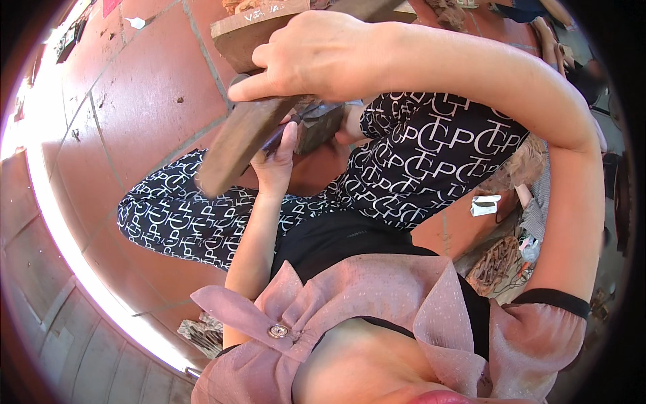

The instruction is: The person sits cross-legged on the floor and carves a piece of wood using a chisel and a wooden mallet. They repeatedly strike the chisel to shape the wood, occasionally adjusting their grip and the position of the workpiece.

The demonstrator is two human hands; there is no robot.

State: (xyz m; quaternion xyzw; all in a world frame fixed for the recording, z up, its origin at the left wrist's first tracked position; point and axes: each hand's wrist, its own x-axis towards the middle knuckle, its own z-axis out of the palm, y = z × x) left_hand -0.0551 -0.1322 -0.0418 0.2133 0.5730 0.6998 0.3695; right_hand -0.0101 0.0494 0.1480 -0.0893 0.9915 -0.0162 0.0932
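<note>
My right hand [316,60] is closed around a brown wooden mallet [239,145], a long club-like piece slanting down to the left across the view. Below it my left hand [274,165] grips a dark, shiny metal chisel [272,140], thumb pressed along its shaft. The chisel points up and right toward a small dark wooden block [319,129] between my legs, beside my bare foot [350,124]. The mallet partly hides the chisel and the left fingers. Whether the chisel's tip touches the block I cannot tell.
A thick wooden block [235,37] with white handwriting stands beyond my right hand. My patterned trouser legs [431,158] frame the work. Red floor tiles [148,87] spread left. A white box [484,205] and a heap of wood scraps [494,269] lie right. Another person's leg [548,44] shows far right.
</note>
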